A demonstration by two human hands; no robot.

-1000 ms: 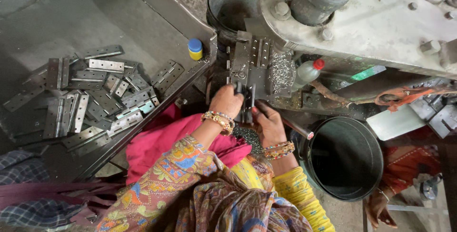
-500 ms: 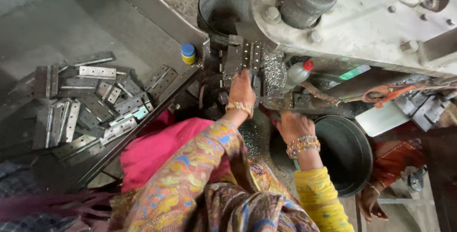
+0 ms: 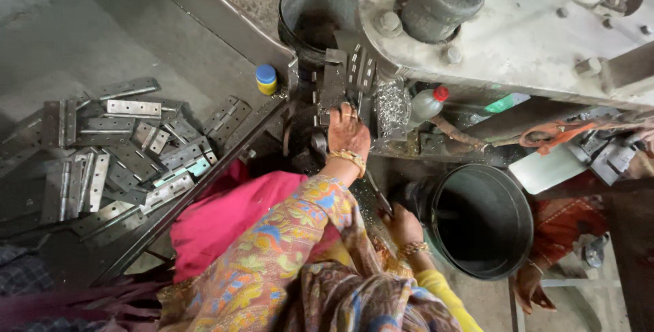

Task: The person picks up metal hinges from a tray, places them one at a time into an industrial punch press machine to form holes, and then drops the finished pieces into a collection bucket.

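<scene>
The person's left hand reaches far forward to the press tooling under the big grey machine body, its fingers laid over a dark metal piece seated there; the fingers curl against it, but whether the grip is truly clenched on the piece cannot be told from this angle. The right hand sits nearer, low beside the rim of a large round metal bucket, and seems to be closed on a thin metal rod that slants up toward the tooling; its fingers are largely hidden by the sleeve, so that grip cannot be told for sure either. To the left, well apart from both hands, a heap of flat steel hinge plates lies spread in a sloping metal tray. A small yellow bottle with a blue cap stands at the tray's right edge, near the tooling. A second metal bucket stands at the far side behind the tooling. A clear plastic bottle with a red cap lies just right of the left hand, beside a pile of bright metal shavings.
</scene>
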